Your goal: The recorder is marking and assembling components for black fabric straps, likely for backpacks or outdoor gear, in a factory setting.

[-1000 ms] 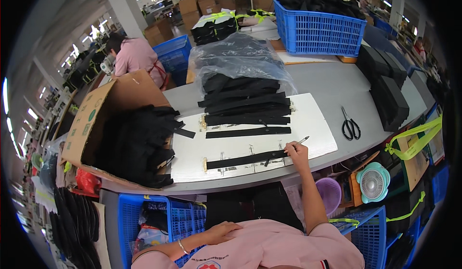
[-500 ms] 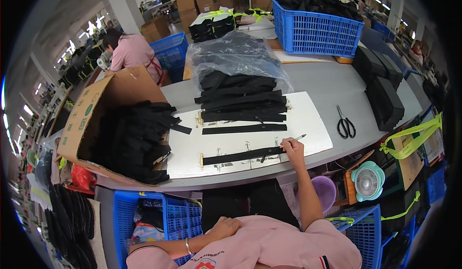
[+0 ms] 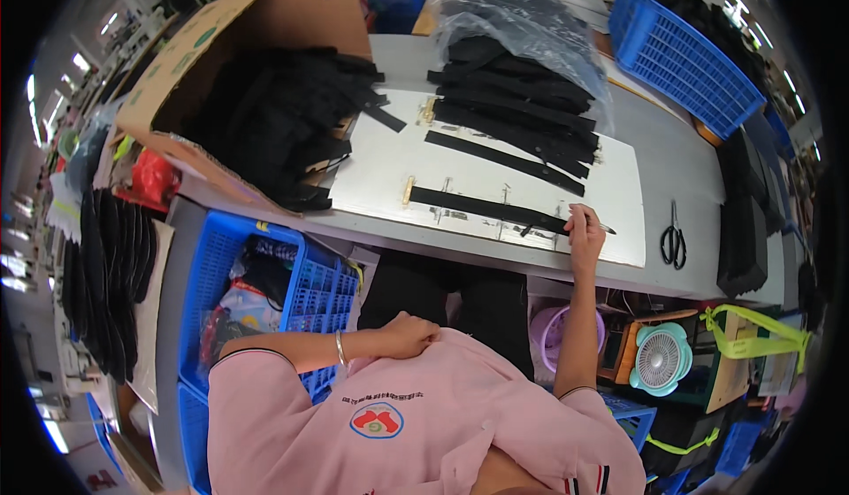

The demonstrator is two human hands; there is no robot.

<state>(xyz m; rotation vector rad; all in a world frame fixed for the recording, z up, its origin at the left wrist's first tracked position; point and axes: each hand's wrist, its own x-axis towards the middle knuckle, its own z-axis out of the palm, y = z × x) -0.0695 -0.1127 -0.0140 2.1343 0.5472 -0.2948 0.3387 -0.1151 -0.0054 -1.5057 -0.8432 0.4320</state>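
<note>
A black fabric strip [image 3: 482, 207] lies across the white board [image 3: 371, 196] near its front edge. My right hand [image 3: 585, 228] is at the strip's right end, fingers closed round a pen [image 3: 608, 229] that sticks out to the right. Whether the fingertips also pin the strip is hard to see. My left hand [image 3: 409, 335] rests against my shirt, loosely curled, with nothing visible in it. Behind the first strip lies a second strip [image 3: 508, 162], and beyond that a stack of black strips [image 3: 513, 97] partly under clear plastic.
An open cardboard box [image 3: 256, 176] full of black strips stands on the left. Black-handled scissors [image 3: 674, 245] lie right of the board, near black blocks [image 3: 745, 243]. A blue crate [image 3: 681, 61] sits at the back right. Below are a blue basket [image 3: 296, 287] and a small fan [image 3: 661, 360].
The whole view has tilted downward and turned, so the table appears higher and slanted. My right hand stays at the strip's right end with the pen, and my left hand stays against my shirt.
</note>
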